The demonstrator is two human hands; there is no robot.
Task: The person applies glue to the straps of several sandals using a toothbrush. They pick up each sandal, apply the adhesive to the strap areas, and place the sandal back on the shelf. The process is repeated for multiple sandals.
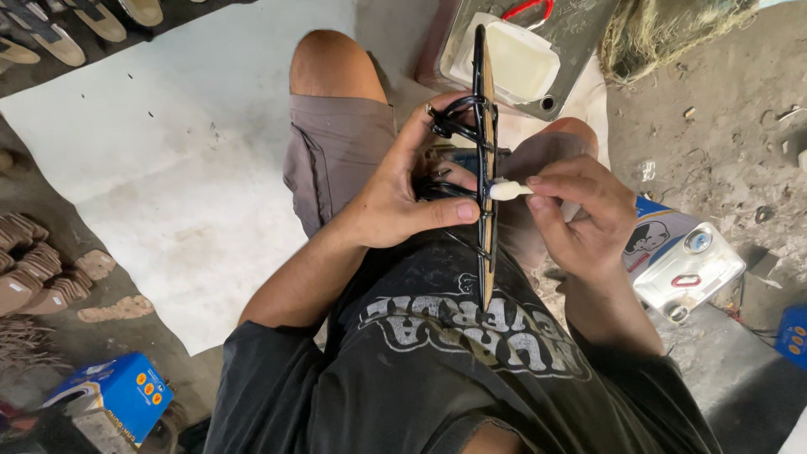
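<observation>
- A small, informal footwear workshop, with work going on at floor level, is showing here; the landmark is the white sheet (185, 143) that is covering the bare, dusty floor (723, 126).
- Beyond the sheet's far edge, finished sandals (76, 25) are lying in a row.
- Off its left edge, brown cut sole pieces (38, 269) are sitting stacked and scattered.
- To its right, an open metal tin (513, 59) of pale glue is standing, with a second white can (685, 269) lying nearer.
- At its near corner, a blue carton (113, 395) is resting.
- Right of the sheet, a seated person is holding a strapped sandal sole (486, 168) edge-up.
</observation>
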